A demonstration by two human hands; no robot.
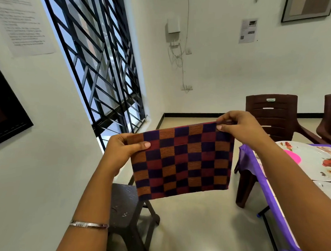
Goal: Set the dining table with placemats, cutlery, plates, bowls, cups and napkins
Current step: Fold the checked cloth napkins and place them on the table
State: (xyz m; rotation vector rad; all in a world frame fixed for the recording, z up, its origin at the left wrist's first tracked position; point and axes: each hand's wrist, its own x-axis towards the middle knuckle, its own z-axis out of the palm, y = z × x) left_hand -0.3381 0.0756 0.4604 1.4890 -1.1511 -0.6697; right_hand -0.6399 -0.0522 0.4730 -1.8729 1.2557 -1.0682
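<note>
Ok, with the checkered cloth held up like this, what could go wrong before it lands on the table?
1. The checkered cloth hangs in the air off the table's side, pinched only at its top corners by the left hand and right hand; one slip and it could drop to the floor.
2. Floral plates already crowd the table edge, so laying the cloth there may nudge them.

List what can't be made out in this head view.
- Table: mostly cut off by the right edge; the right forearm hides more.
- Pink item: partly behind that forearm, kind unclear.
- Wall notice: print too small and blurred.
- Checked cloth, pinched by left hand and right hand: hides floor and stool top behind it.
</note>
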